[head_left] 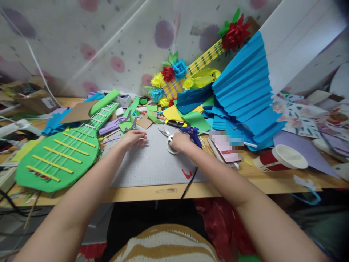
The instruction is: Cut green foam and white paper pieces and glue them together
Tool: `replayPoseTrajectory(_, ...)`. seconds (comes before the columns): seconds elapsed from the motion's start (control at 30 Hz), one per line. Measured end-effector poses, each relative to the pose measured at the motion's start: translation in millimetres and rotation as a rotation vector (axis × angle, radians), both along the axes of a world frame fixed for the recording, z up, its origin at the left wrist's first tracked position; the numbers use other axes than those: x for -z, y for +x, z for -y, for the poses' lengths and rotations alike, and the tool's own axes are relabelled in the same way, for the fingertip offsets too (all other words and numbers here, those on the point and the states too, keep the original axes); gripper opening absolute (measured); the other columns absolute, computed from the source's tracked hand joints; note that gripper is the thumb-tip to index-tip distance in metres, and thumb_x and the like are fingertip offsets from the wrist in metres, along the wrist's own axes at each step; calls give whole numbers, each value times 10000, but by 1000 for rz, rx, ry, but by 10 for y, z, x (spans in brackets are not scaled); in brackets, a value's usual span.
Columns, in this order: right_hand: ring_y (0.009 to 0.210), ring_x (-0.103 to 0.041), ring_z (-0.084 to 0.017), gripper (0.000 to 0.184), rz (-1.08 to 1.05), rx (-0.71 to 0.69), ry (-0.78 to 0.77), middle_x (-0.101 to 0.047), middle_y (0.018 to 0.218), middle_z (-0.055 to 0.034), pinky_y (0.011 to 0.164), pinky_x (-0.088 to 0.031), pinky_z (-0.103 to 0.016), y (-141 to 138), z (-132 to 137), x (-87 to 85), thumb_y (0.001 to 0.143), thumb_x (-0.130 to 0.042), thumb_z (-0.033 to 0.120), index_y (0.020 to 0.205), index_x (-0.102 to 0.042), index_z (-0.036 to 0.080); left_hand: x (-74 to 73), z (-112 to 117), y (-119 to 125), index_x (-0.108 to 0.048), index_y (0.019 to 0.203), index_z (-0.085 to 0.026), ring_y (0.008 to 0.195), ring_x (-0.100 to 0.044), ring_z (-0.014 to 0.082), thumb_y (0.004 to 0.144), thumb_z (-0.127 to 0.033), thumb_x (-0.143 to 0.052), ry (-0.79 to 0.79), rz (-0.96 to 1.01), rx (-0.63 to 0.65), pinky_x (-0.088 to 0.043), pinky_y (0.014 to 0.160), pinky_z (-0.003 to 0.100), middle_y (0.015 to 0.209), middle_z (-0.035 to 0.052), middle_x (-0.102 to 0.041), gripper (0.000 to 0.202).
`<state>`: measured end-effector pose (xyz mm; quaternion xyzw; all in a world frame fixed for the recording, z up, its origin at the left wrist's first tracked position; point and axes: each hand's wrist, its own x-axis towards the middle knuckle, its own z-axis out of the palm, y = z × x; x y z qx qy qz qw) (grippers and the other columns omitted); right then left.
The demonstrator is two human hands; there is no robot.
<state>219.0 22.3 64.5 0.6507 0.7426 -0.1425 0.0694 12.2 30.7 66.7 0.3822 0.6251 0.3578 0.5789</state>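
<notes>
Currently | right grip grasping scissors | axis diagonal — pointing forward-left | left grip loose

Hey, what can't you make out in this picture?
All in the head view:
- Scissors: part of the handles, hidden by the right hand.
- Pink item: surface detail, masked by pixelation.
- Cardboard box: contents, too blurred to name.
- Black cable: lower end, lost in shadow.

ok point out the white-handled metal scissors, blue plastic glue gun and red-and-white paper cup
White-handled metal scissors (169, 140), head view, on the handle.
Blue plastic glue gun (194, 134), head view, on its body.
Red-and-white paper cup (268, 161), head view, on the red band.
</notes>
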Motion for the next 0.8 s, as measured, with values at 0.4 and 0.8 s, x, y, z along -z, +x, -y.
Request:
replayPoseTrajectory(0.4, 918, -577, -188, 196, -227, -227, 246, -646, 1005, -67, 753, -412, -266, -265, -172, 8, 788, -488, 214, 895, -652, 198, 208, -142, 124, -649, 556, -138, 392, -464, 99, 485, -137, -733, 136, -432, 166, -406, 422, 231, 445, 9, -552, 110)
replayPoseTrajectory(0.8, 824, -567, -162, 181, -325, -71, 305, -655, 914, -47, 691, -387, -250, -227, -225, 251, 771, -483, 215, 840, -648, 189, 0, -277, 441, -638, 655, -156, 789, -635, 261, 528, -185, -712, 58, -1156, 481, -454, 666, 306, 678, 118, -654, 150)
